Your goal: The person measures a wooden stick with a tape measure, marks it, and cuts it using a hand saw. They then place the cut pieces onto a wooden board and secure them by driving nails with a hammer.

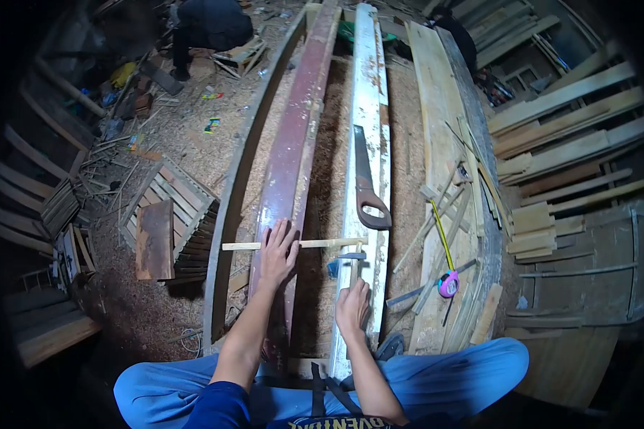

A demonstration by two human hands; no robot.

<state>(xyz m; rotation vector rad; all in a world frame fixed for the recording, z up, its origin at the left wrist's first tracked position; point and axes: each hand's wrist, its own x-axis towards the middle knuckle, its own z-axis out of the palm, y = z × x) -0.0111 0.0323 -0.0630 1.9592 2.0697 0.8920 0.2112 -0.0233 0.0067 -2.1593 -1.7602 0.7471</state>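
Note:
A narrow wooden strip [329, 244] lies crosswise over the dark red beam [285, 164] and reaches onto the white-painted beam [366, 86]. My left hand [277, 252] lies across this strip with its fingers stretched out, pressing it against the red beam. Wrapped round the handle of a hammer [353, 255] is my right hand [353, 309], low over the white beam. The hammer's grey head is right at the strip's right end. Just beyond it on the white beam rests a handsaw [368, 182], its brown handle towards me.
A pink tape measure [449, 284] with yellow blade pulled out lies among thin sticks on the right-hand planks [436, 93]. A slatted wooden piece [170, 207] sits on the sawdust-covered floor at left. Stacked boards [565, 129] fill the right. A person [211, 25] is at the far left.

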